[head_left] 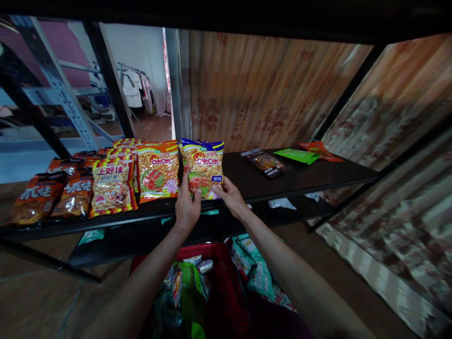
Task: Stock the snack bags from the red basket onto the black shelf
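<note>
Both of my hands are on a blue-and-yellow snack bag (204,162) that stands upright near the shelf's front edge. My left hand (188,203) grips its lower left side, with the thumb on the front. At the lower right corner, my right hand (230,195) pinches the bag between thumb and fingers. Part of another bag shows behind it. Just left stands an orange snack bag (158,172), and beyond that a red-and-yellow bag (112,188) fronts a row of similar ones. Dark orange snack packs (75,193) fill the far left end.
On the black shelf (300,181), a dark pack (264,162), a green pack (296,156) and an orange pack (321,150) lie flat to the right. A red basket (226,273) with snack packs stands below, beside teal bags (259,273). Black posts (109,77) frame the rack.
</note>
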Action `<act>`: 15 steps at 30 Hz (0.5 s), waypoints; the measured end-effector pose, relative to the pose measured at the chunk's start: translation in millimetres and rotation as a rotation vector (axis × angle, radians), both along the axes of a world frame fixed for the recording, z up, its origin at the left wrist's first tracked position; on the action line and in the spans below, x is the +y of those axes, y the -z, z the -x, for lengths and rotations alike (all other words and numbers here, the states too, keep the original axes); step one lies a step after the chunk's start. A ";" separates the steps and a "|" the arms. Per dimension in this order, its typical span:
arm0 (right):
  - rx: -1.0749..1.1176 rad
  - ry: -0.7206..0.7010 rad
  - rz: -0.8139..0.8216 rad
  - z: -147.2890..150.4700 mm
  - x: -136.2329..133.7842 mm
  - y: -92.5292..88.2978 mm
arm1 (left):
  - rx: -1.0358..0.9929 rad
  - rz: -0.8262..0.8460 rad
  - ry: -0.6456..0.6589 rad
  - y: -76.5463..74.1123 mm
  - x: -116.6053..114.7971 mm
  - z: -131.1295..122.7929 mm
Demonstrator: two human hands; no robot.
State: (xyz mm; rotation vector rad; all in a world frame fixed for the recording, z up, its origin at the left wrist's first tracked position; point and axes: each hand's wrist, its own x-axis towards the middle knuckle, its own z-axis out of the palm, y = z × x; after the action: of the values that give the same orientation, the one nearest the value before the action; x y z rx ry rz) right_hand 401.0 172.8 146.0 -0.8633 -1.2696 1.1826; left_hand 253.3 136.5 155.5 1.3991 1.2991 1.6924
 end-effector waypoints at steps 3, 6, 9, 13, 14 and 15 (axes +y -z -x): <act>-0.016 0.016 -0.029 -0.2 4.1 5.5 | 0.271 0.027 -0.078 6.2 3.7 -3.3; -0.031 -0.002 -0.043 -2.0 7.2 7.1 | 0.469 0.028 -0.142 9.7 3.2 -6.8; -0.042 -0.013 -0.040 -3.8 10.0 5.9 | 0.533 0.004 -0.173 11.3 1.3 -9.2; -0.064 -0.008 -0.062 -6.2 11.6 4.3 | 0.557 -0.020 -0.171 14.8 0.2 -11.2; -0.067 -0.006 -0.068 -6.9 11.2 3.9 | 0.553 -0.020 -0.169 16.1 0.3 -11.3; -0.066 -0.005 -0.073 -7.5 10.3 3.2 | 0.546 -0.021 -0.168 17.6 0.5 -11.3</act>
State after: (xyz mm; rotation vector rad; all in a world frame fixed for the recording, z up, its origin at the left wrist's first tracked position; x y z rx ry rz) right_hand 408.6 183.2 142.8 -0.8524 -1.3610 1.1128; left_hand 264.6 137.0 137.9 1.8942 1.7323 1.4769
